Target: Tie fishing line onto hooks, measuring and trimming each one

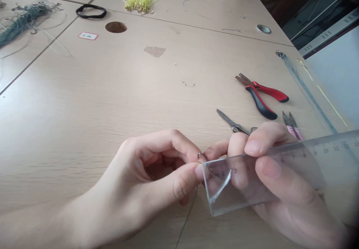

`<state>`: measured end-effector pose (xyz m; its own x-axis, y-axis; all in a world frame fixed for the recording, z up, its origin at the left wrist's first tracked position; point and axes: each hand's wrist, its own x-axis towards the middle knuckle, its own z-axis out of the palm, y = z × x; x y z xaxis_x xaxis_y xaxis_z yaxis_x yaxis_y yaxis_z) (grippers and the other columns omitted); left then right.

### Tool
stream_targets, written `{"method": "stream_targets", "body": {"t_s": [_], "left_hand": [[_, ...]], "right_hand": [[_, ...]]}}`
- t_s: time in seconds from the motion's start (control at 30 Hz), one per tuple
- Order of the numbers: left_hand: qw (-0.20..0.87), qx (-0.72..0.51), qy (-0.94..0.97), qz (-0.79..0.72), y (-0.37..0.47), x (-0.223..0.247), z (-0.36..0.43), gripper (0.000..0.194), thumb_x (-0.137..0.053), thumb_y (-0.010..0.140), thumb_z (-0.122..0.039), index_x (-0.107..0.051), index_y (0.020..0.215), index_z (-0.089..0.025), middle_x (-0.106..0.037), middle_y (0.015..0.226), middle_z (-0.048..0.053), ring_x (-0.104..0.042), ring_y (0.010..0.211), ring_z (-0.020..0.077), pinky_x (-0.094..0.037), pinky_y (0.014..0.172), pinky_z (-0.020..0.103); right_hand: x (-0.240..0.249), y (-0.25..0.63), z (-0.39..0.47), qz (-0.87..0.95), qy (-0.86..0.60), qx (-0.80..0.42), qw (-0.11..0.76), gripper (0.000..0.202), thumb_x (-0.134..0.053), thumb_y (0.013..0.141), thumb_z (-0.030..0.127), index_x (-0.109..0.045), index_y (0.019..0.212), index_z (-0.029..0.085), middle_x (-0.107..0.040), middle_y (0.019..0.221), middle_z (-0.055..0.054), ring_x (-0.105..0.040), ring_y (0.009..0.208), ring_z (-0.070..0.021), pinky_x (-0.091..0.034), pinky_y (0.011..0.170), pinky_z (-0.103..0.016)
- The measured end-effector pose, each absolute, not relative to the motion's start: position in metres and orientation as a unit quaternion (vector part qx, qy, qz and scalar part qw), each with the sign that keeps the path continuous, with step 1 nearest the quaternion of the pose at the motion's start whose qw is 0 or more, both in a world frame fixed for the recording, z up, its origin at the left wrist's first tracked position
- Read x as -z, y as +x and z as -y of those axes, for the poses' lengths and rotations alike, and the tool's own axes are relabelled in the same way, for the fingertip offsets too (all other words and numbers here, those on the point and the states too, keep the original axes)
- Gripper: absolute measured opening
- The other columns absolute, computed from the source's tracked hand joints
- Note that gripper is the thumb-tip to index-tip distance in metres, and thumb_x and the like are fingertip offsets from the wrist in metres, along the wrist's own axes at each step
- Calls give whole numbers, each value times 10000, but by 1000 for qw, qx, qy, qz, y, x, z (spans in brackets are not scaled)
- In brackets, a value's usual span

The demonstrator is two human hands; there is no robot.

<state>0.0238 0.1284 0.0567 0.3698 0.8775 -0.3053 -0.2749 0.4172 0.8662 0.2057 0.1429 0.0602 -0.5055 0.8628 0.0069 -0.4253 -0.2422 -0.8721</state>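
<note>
Plastic ruler (322, 161) marked "0cm", right-hand grip (294, 194) clamped on it, left-hand grip (140, 187) pinching small dark hook (202, 154)

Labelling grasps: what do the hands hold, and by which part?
Right hand: ruler, at its upper edge near the low numbers. Left hand: apparently a dark hook, pinched; exact part hidden.

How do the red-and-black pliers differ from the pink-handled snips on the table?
The pliers have red and black handles; the snips have pink ones.
The pliers look larger than the snips.
The pliers' tips point toward the far left, while the snips' blades point mostly away from the person.
The pliers show whole; the snips' handles run out of clear sight behind the ruler.
Both lie on the table with their tips apart.
</note>
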Motion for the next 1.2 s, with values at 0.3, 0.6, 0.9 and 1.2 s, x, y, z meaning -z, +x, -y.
{"method": "stream_targets", "body": {"t_s": [0.3,0.6,0.9,1.2], "left_hand": [[736,-397,378,-398,23,-60,-130,160,-685,770,-305,-621,662,-206,-603,621,-48,-464,536,77,-366,481,168],[739,-391,379,-397,23,-59,-130,184,-699,759,-342,-622,660,-207,-597,620,-37,-456,537,85,-353,477,177],[741,-398,381,-384,21,-59,-129,186,-713,758,-330,-617,668,-199,-588,607,-47,-446,526,65,-353,465,146],[734,-409,383,-383,24,-57,-129,126,-630,796,-233,-614,678,-193,-612,632,-82,-473,532,40,-363,474,117]], "right_hand": [[-60,205,-143,423,-245,-756,435,69,-511,930,192,-549,912,248,-599,769,15,-657,792,-193,-537,721,-390],[-61,205,-142,426,-252,-754,433,67,-512,928,193,-548,910,247,-602,766,18,-655,802,-184,-540,733,-376],[-60,206,-142,439,-263,-743,432,57,-514,924,203,-543,908,250,-587,735,18,-646,788,-181,-543,722,-374],[-61,206,-143,427,-263,-758,417,53,-529,919,232,-559,903,272,-604,752,30,-648,775,-174,-526,737,-375]]}}
